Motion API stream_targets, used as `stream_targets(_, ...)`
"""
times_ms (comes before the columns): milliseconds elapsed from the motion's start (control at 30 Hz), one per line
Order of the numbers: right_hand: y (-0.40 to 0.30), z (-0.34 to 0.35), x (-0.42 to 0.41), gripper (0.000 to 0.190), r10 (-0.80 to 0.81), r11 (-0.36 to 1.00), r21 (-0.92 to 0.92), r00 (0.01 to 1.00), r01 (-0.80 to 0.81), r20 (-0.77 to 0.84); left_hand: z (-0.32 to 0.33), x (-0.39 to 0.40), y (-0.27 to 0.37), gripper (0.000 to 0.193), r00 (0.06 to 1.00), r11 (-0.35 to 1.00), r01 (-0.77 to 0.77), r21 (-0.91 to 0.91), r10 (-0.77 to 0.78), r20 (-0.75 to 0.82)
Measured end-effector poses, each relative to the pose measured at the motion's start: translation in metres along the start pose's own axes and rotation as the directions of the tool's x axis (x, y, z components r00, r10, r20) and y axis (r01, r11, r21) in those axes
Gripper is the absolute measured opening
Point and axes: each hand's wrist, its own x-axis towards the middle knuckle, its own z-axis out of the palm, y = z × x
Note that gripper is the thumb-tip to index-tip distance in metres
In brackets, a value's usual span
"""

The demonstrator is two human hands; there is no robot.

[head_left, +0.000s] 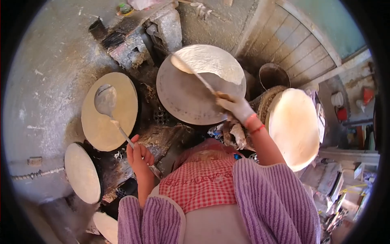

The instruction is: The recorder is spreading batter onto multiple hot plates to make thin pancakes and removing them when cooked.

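My left hand [140, 157] is closed around the handle of a metal ladle [105, 99], whose batter-coated bowl lies over a round griddle covered with pale batter [109, 131] at the left. In my right hand [233, 105], which wears a light glove, is a long thin spreading tool [198, 76]. It slants up and left over the large round griddle [189, 97] in the middle; its far end is blurred. A sheet of pale batter or flatbread [216, 61] covers that griddle's far part, and bare grey surface shows on the near side.
A stack of round flatbreads [294, 128] stands on the right, with a metal bucket [274, 76] behind it. Two more coated griddles [82, 174] [106, 227] are at lower left. A sooty masonry block [131, 48] stands beyond, near a dark can [98, 29].
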Motion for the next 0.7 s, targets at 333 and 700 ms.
stream_targets(333, 0.007, 0.007, 0.017, 0.042, 0.017, 0.998, -0.058, 0.993, -0.010, 0.116, 0.000, -0.015, 0.002, 0.026, 0.998, 1.000, -0.014, -0.010, 0.014, -0.062)
stream_targets(700, -0.019, -0.008, 0.011, 0.049, 0.042, 0.943, -0.331, 0.981, 0.024, 0.190, 0.000, -0.005, 0.013, 0.024, 0.998, 1.000, 0.030, 0.005, -0.030, -0.050)
